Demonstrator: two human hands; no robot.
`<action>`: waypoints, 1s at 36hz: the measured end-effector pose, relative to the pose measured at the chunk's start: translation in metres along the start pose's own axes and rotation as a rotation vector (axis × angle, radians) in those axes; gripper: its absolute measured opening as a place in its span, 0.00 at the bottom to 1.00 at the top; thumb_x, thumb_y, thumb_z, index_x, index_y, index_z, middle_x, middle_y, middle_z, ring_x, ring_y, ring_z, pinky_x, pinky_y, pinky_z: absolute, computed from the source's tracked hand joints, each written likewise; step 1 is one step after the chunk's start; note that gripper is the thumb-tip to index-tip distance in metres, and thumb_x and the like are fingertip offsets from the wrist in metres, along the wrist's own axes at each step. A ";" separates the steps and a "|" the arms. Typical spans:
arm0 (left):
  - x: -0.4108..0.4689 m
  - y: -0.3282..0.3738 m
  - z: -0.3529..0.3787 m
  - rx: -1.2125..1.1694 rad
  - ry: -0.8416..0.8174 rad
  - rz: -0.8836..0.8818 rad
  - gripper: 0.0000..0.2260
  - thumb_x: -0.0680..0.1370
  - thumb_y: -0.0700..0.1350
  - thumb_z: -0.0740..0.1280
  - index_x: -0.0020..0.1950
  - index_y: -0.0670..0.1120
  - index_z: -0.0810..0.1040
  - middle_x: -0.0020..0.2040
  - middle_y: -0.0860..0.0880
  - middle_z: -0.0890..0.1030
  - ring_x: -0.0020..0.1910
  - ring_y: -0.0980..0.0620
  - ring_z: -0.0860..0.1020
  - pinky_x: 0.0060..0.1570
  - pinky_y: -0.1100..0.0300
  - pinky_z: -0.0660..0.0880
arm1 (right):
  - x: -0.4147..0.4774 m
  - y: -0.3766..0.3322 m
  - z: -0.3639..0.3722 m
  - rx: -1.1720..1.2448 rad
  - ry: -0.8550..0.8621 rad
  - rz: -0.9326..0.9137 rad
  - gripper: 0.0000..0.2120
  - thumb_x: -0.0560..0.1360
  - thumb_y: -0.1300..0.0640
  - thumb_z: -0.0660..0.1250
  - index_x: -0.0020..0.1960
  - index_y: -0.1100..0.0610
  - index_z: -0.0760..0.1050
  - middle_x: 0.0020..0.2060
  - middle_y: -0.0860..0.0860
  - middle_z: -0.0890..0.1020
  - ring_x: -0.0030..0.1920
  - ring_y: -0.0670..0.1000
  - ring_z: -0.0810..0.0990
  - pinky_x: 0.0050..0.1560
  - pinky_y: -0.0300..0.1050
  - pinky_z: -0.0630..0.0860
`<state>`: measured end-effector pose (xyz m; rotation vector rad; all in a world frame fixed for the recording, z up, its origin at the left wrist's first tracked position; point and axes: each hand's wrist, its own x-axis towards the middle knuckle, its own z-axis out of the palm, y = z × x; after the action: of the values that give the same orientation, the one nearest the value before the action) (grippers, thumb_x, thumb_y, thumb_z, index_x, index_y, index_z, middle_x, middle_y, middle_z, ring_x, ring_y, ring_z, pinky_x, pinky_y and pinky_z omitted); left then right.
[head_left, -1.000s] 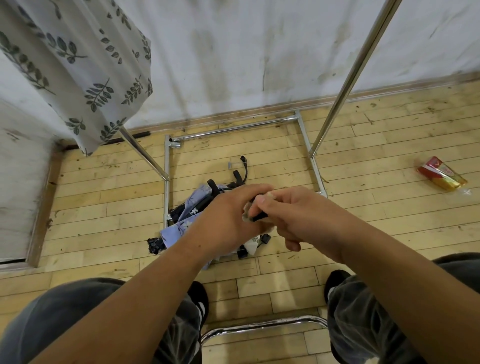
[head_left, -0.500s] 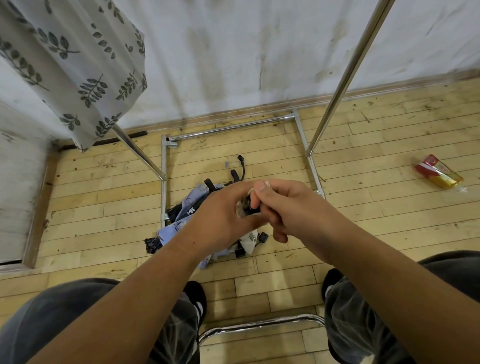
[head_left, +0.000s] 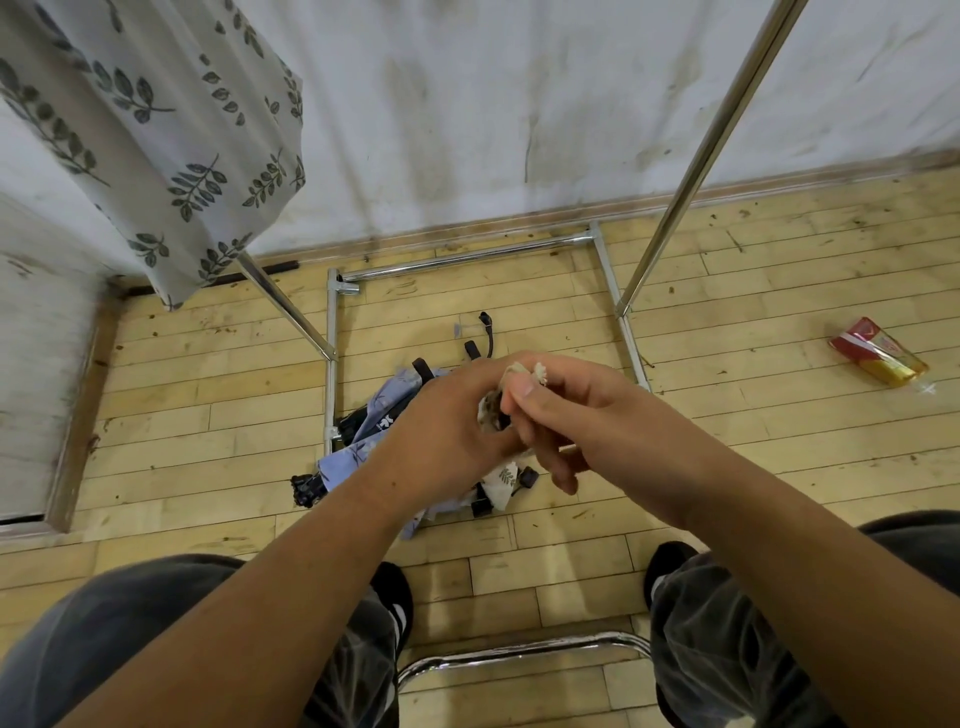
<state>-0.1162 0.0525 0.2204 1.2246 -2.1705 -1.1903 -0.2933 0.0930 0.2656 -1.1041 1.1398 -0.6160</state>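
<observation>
My left hand (head_left: 447, 431) and my right hand (head_left: 566, 410) meet in the middle of the view, above the floor. Between them they hold a small bunch of pale cloth (head_left: 524, 371) with a dark piece (head_left: 500, 415) inside it. My left fingers are curled round the bunch from the left. The thumb and fingers of my right hand pinch its top. Most of the small thing is hidden by my fingers. Below the hands, a pile of blue and white cloth with black clips (head_left: 374, 426) lies on the wooden floor.
A chrome rack frame (head_left: 467, 257) stands on the floor, with slanting poles (head_left: 696, 161) rising from it. Leaf-print fabric (head_left: 156, 130) hangs at the upper left. A red and yellow packet (head_left: 878, 353) lies at the right. A chrome bar (head_left: 519, 652) runs between my knees.
Both hands have lifted a little together with the small bunch. More pale cloth now shows above my right thumb.
</observation>
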 end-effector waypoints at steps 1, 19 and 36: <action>0.000 0.001 -0.001 0.008 0.015 0.009 0.24 0.77 0.48 0.70 0.50 0.81 0.69 0.50 0.68 0.79 0.52 0.60 0.80 0.51 0.64 0.78 | 0.000 -0.002 -0.001 -0.008 -0.004 -0.001 0.15 0.86 0.48 0.59 0.50 0.56 0.78 0.35 0.46 0.79 0.34 0.49 0.76 0.42 0.53 0.74; -0.003 -0.013 0.003 0.087 -0.060 -0.076 0.14 0.76 0.50 0.73 0.58 0.64 0.75 0.55 0.64 0.78 0.58 0.62 0.77 0.60 0.55 0.76 | 0.009 0.012 0.010 -0.180 0.086 -0.097 0.14 0.86 0.51 0.58 0.48 0.54 0.78 0.38 0.49 0.80 0.32 0.49 0.76 0.38 0.51 0.79; -0.002 -0.019 0.008 0.118 -0.047 -0.073 0.32 0.77 0.55 0.70 0.79 0.64 0.63 0.63 0.69 0.74 0.66 0.67 0.73 0.67 0.62 0.71 | 0.003 0.002 0.011 -0.069 0.038 -0.105 0.15 0.86 0.53 0.58 0.48 0.57 0.80 0.30 0.45 0.72 0.31 0.48 0.71 0.38 0.52 0.79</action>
<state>-0.1110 0.0536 0.2007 1.3478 -2.2769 -1.1451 -0.2823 0.0953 0.2625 -1.2216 1.1485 -0.6864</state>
